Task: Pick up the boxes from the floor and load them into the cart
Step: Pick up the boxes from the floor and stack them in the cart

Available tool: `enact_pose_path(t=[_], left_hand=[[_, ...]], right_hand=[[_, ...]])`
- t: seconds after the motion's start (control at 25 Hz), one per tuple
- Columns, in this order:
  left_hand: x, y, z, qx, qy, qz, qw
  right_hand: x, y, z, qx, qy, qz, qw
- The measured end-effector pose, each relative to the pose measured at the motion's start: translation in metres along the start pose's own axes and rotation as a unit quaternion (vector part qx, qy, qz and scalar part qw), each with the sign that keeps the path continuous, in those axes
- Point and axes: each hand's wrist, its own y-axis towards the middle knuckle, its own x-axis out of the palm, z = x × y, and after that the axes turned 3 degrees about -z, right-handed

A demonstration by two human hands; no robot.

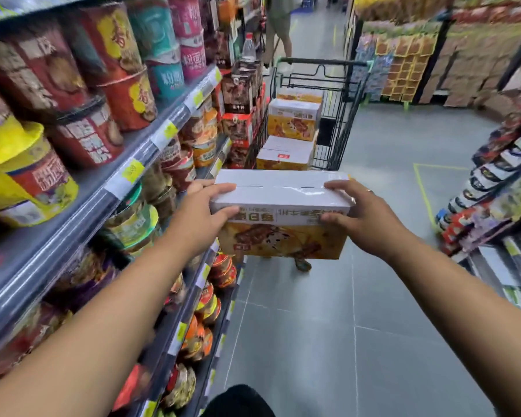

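A white-topped box with an orange printed front [280, 212] is held in the air in front of me, at about chest height. My left hand [206, 212] grips its left end, fingers over the top and thumb on the front. My right hand [358, 215] grips its right end the same way. Just beyond the box stands a black wire cart [343, 115] with a green-tipped handle. Several matching boxes [292, 121] are stacked inside the cart, two of them lying flat at its near end [283, 156].
Shelves of instant noodle tubs [103, 145] line the left side close to my left arm. Snack racks [494, 188] stand on the right. A person's legs [280, 34] are behind the cart. Grey tiled floor [373, 296] with yellow tape marks stretches ahead.
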Motion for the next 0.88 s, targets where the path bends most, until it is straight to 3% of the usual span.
enact_pose_path(t=[0.36, 0.68, 0.88], left_hand=[[0.059, 0.241, -0.045, -0.005, 0.007, -0.015, 1.000], [0.109, 0.435, -0.071, -0.005, 0.014, -0.082, 0.997], [0.149, 0.541, -0.078, -0.020, 0.026, -0.077, 0.997]], right_hand=[[0.001, 0.224, 0.064, 0.044, 0.002, 0.012, 0.999], [0.001, 0.390, 0.117, 0.118, 0.010, 0.037, 0.992], [-0.006, 0.499, 0.168, 0.104, 0.005, 0.016, 0.994]])
